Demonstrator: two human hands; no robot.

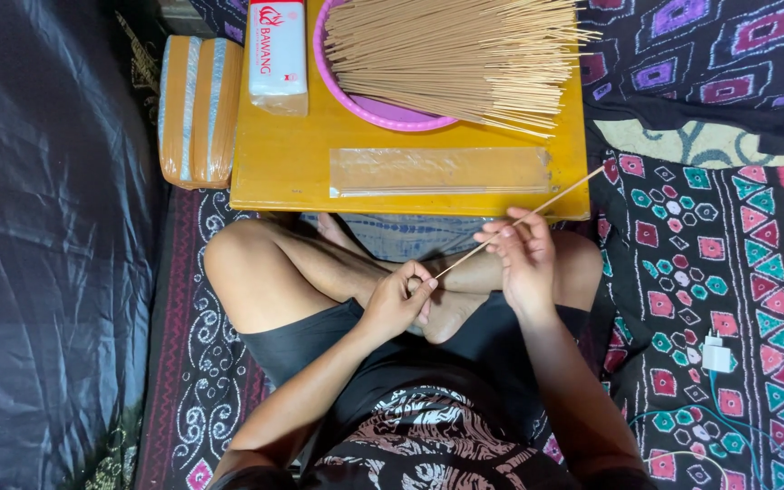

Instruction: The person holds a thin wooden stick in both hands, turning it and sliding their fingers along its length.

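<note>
Both hands grip one thin stick (519,220): left hand (398,299) pinches its lower end, right hand (519,259) mid-shaft. Clear sleeve (440,171) on bench (283,163) looks unfilled; big stick pile (455,54) remains in pink basin (383,113).

The pink tray (383,111) and its heap of sticks (455,50) run past the top edge. The left hand (396,304) hides the lower end of the held stick (524,218). The white packet (278,50) is cropped at the top.
</note>
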